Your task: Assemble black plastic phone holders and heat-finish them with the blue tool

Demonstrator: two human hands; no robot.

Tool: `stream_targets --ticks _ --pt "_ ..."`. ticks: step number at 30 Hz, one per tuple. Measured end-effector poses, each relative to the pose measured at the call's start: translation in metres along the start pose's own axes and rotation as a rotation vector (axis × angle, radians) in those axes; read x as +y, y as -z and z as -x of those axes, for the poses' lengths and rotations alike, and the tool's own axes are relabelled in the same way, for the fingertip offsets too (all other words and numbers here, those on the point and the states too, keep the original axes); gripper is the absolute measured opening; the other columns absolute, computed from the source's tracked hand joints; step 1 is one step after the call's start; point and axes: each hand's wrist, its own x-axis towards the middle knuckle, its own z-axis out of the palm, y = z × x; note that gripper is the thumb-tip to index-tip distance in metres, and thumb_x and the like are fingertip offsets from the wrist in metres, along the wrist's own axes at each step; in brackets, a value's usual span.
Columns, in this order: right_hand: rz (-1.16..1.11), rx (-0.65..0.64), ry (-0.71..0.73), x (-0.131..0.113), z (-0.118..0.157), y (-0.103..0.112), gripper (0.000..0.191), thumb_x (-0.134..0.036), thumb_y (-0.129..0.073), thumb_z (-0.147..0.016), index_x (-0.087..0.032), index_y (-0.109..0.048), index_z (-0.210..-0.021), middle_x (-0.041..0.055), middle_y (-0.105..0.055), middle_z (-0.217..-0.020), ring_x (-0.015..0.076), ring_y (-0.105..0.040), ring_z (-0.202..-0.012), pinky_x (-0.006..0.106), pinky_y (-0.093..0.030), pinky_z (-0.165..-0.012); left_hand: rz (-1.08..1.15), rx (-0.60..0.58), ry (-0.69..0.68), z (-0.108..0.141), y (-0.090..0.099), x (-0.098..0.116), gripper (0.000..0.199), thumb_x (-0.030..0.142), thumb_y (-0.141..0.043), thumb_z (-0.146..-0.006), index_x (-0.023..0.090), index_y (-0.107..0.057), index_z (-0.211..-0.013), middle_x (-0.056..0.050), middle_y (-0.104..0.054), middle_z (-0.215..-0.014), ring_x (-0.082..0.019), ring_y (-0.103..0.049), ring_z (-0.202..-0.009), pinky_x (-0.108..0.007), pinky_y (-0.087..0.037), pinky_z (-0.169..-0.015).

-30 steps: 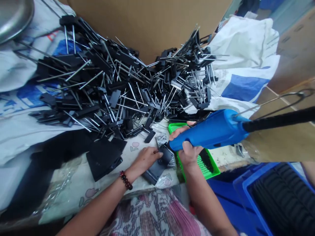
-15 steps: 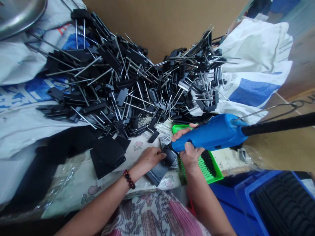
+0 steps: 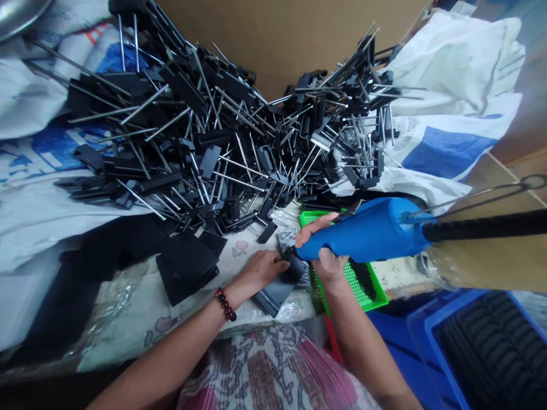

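My right hand [image 3: 330, 263] is wrapped round a blue electric screwdriver [image 3: 371, 230], which lies nearly level with its tip pointing left. That tip meets a flat black plastic part [image 3: 276, 295] at its upper end; the exact contact is hidden. Fingers of my left hand [image 3: 260, 272] press together on the same part, close beside the tip. Below the screwdriver, a green perforated basket [image 3: 382, 300] holds small black pieces [image 3: 363, 279], probably screws. Under the black part lies something wrapped in clear plastic [image 3: 286, 238].
A large heap of black brackets with metal rods [image 3: 222, 148] spreads behind my hands. Flat black plates [image 3: 188, 267] lie left. A blue crate [image 3: 431, 336] with black parts stands at lower right. The screwdriver's black cable [image 3: 487, 226] runs off right, beside a wire hanger [image 3: 482, 196].
The view has shifted slightly, so the heap sits a little higher. Both hands, the screwdriver and the black part keep nearly the same places relative to each other.
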Motion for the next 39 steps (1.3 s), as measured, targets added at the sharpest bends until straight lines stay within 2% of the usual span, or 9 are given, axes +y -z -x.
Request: stream_targets --ticks 4,9,12,16,20,24,28,32,39 --pt "-0.078 -0.018 0.046 0.001 -0.003 -0.009 0.049 -0.059 -0.063 -0.072 -0.028 -0.045 -0.104 -0.0035 -0.057 -0.063 0.0194 -0.054 -0.050 0.037 -0.048 -0.051 0.022 -0.005 0.003 -0.001 0.001 0.000 0.031 0.037 -0.057 -0.073 0.020 -0.044 -0.049 0.005 -0.038 -0.047 -0.013 -0.036 -0.052 -0.029 -0.017 -0.054" --pt "-0.055 0.025 0.059 -0.015 -0.005 -0.012 0.039 -0.047 -0.067 -0.073 -0.025 -0.049 -0.100 -0.0031 -0.060 -0.062 0.0193 -0.056 -0.052 0.036 -0.048 -0.054 0.079 -0.023 0.011 -0.002 -0.002 -0.005 0.027 0.040 -0.058 -0.070 0.019 -0.051 -0.055 0.004 -0.043 -0.050 -0.013 -0.038 -0.053 -0.028 -0.021 -0.053" --pt "-0.147 0.080 0.128 -0.030 -0.004 0.000 0.040 -0.041 -0.067 -0.076 -0.025 -0.050 -0.108 -0.0027 -0.062 -0.068 0.0179 -0.058 -0.053 0.033 -0.048 -0.053 0.147 -0.025 0.038 0.000 -0.007 -0.009 0.032 0.047 -0.059 -0.068 0.020 -0.047 -0.058 0.005 -0.042 -0.052 -0.012 -0.039 -0.052 -0.027 -0.024 -0.050" --pt "-0.175 0.266 0.249 -0.043 -0.002 0.028 0.044 -0.040 -0.069 -0.078 -0.025 -0.050 -0.114 -0.0025 -0.063 -0.072 0.0171 -0.059 -0.056 0.034 -0.049 -0.057 0.322 -0.019 0.142 0.008 -0.010 -0.007 0.036 0.055 -0.056 -0.070 0.021 -0.046 -0.076 0.005 -0.049 -0.060 -0.013 -0.047 -0.050 -0.025 -0.035 -0.047" --pt "-0.104 0.363 0.130 -0.032 0.008 0.046 0.041 -0.043 -0.073 -0.075 -0.024 -0.054 -0.105 -0.0018 -0.064 -0.069 0.0168 -0.059 -0.053 0.030 -0.047 -0.051 0.595 -0.007 0.252 0.013 -0.009 0.001 0.049 0.053 -0.070 -0.061 0.020 -0.047 -0.088 0.000 -0.063 -0.074 -0.016 -0.061 -0.059 -0.028 -0.049 -0.052" --pt "-0.057 0.347 0.046 -0.014 0.021 0.050 0.032 -0.048 -0.074 -0.072 -0.021 -0.059 -0.083 -0.0008 -0.062 -0.067 0.0152 -0.056 -0.053 0.030 -0.048 -0.051 0.476 0.038 0.260 0.010 -0.009 0.002 0.049 0.057 -0.072 -0.058 0.019 -0.048 -0.077 0.004 -0.059 -0.055 -0.012 -0.055 -0.045 -0.020 -0.041 -0.039" --pt "-0.054 0.326 0.046 -0.006 0.025 0.052 0.032 -0.046 -0.074 -0.072 -0.021 -0.060 -0.084 -0.0008 -0.063 -0.069 0.0152 -0.057 -0.055 0.031 -0.049 -0.056 0.353 0.078 0.226 0.007 -0.008 -0.003 0.049 0.061 -0.071 -0.057 0.019 -0.048 -0.067 0.006 -0.050 -0.041 -0.009 -0.046 -0.035 -0.016 -0.029 -0.031" --pt "-0.058 0.329 0.023 -0.004 0.026 0.052 0.035 -0.050 -0.074 -0.071 -0.021 -0.058 -0.084 -0.0021 -0.061 -0.065 0.0142 -0.055 -0.051 0.029 -0.048 -0.052 0.430 0.098 0.251 0.009 -0.008 -0.002 0.049 0.059 -0.074 -0.055 0.019 -0.048 -0.070 0.007 -0.052 -0.042 -0.008 -0.046 -0.035 -0.016 -0.036 -0.033" --pt "-0.033 0.340 0.049 -0.002 0.030 0.051 0.031 -0.049 -0.072 -0.073 -0.022 -0.058 -0.079 -0.0020 -0.060 -0.063 0.0143 -0.053 -0.049 0.029 -0.047 -0.051 0.519 0.068 0.302 0.010 -0.010 0.001 0.056 0.056 -0.077 -0.053 0.019 -0.047 -0.083 0.002 -0.065 -0.054 -0.012 -0.059 -0.044 -0.017 -0.044 -0.040"
